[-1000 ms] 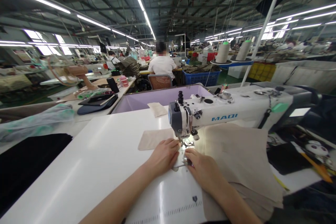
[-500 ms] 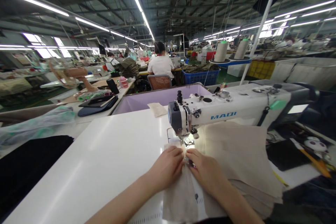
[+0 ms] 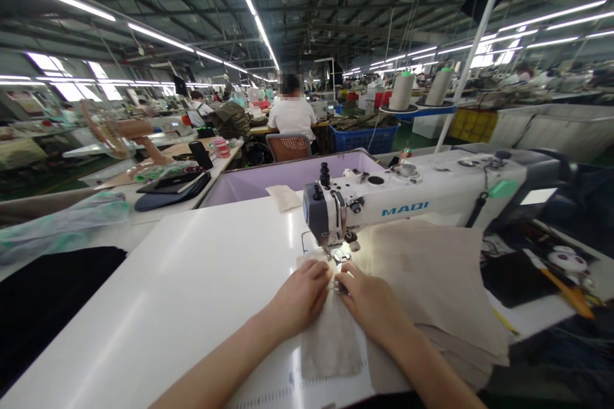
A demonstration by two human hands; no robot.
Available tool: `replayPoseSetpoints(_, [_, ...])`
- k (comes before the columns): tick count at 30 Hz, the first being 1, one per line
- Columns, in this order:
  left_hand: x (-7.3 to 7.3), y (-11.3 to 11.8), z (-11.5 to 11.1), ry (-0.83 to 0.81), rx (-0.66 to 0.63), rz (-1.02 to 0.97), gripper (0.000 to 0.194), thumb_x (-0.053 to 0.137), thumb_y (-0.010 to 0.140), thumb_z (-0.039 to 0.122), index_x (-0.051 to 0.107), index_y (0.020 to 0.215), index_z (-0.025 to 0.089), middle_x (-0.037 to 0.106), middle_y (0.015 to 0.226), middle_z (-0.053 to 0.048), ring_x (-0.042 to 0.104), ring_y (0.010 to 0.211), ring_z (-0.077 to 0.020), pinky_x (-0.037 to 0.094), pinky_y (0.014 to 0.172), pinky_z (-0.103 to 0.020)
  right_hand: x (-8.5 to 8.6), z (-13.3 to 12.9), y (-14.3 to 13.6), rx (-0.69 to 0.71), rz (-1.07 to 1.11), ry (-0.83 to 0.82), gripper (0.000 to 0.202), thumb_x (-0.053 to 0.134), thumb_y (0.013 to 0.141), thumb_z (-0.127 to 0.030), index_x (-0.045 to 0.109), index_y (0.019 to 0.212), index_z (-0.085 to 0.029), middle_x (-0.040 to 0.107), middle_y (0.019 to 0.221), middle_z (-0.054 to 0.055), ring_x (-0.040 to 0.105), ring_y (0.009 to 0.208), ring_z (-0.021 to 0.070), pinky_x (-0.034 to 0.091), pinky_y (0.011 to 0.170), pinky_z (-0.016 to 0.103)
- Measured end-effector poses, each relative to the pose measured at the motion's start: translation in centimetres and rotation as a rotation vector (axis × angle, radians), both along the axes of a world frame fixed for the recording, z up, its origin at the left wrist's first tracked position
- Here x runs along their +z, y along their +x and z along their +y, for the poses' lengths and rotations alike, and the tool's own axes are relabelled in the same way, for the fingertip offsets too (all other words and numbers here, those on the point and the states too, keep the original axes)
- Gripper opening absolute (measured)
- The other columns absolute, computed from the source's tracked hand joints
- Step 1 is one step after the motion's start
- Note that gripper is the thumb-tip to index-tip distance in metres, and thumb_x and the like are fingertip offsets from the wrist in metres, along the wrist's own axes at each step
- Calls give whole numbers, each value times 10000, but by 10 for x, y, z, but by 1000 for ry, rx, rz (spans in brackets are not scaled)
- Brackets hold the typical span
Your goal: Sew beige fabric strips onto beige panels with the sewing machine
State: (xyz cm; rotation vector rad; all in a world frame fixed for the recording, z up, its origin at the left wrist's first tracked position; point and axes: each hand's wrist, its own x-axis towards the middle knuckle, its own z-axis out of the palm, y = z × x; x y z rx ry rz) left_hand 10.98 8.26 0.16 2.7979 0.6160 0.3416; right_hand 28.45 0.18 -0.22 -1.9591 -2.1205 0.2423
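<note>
A white sewing machine [image 3: 407,201] with blue lettering stands ahead, its lamp lighting the presser foot [image 3: 341,258]. A narrow beige fabric piece [image 3: 330,351] runs from the foot toward me, its near end flat on the white table. My left hand [image 3: 304,293] presses on its left side just before the foot, fingers bent and together. Closed at the fabric's right edge, my right hand [image 3: 368,299] has thumb and forefinger close to the foot. A small dark metal part shows by those fingertips; I cannot make out what it is.
Larger beige fabric panels [image 3: 426,268] lie right of the foot, under the machine arm. A small beige scrap [image 3: 284,198] rests at the table's far edge, before a lilac bin [image 3: 240,186]. Black cloth [image 3: 57,307] lies at left. A seated person [image 3: 291,116] is farther ahead.
The narrow fabric piece has moved forward toward the foot, so its near end now shows on the table. Both hands stay beside the foot; the view has shifted slightly.
</note>
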Motion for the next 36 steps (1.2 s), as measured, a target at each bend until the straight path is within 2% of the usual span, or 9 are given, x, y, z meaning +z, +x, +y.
replayPoseSetpoints(8, [-3,4,19,28,24,15,231,469,964,128,655,1098,155,643,1200,-123,590,1156,-264,519,1037,-417,1,14,1,-29,3,31,127,596,951,-201,693,1029,-225,669,1151,34,722,864,194,468,671,250])
replayPoseSetpoints(11, [-6,3,7,42,69,53,249,521,953,153,644,1167,122,636,1290,-153,573,1247,-292,487,1096,-440,0,8,0,-30,11,41,121,587,953,-192,690,1008,-224,670,1148,35,726,839,190,472,665,249])
replayPoseSetpoints(14, [-17,-1,-13,102,139,109,450,603,948,265,553,1357,86,535,1454,-218,464,1389,-381,408,1155,-553,-6,-1,-1,-19,25,59,209,577,932,-146,678,1089,-239,671,1181,33,729,823,187,484,650,249])
replayPoseSetpoints(17, [-27,-5,-28,133,163,145,594,565,986,383,429,1491,103,416,1555,-240,346,1465,-420,367,1155,-625,-18,-13,1,-27,40,109,402,562,868,-66,647,1209,-261,665,1230,38,733,872,201,514,676,259])
replayPoseSetpoints(19, [-28,-7,-32,124,160,161,610,521,1009,413,388,1522,110,369,1586,-235,305,1488,-407,349,1169,-613,-27,-20,6,-50,38,149,400,536,854,-57,659,1180,-253,678,1197,47,738,875,207,529,665,262])
replayPoseSetpoints(25, [-14,-25,-35,22,157,193,640,567,982,395,386,1527,112,325,1610,-225,281,1499,-399,293,1201,-593,-41,-39,42,-106,34,261,297,436,976,-243,671,1155,-273,716,1057,39,747,794,196,564,620,265])
replayPoseSetpoints(29, [1,-41,-53,-9,149,125,656,612,955,421,395,1521,170,358,1608,-180,311,1485,-398,282,1195,-627,-41,-47,65,-178,68,210,276,526,938,-419,695,1101,-274,738,1075,45,756,793,209,582,600,266])
replayPoseSetpoints(32, [11,-42,-72,-60,181,145,716,688,889,472,422,1494,197,419,1573,-159,450,1387,-378,428,1123,-554,-40,-51,69,-163,130,127,235,594,882,-422,699,1038,-281,740,1046,30,755,837,210,585,626,253])
replayPoseSetpoints(36, [17,-35,-85,-138,208,343,734,750,830,416,446,1457,186,480,1507,-170,594,1200,-364,589,928,-488,-40,-51,65,-164,176,71,176,581,885,-426,681,924,-287,734,965,10,747,777,197,571,612,249])
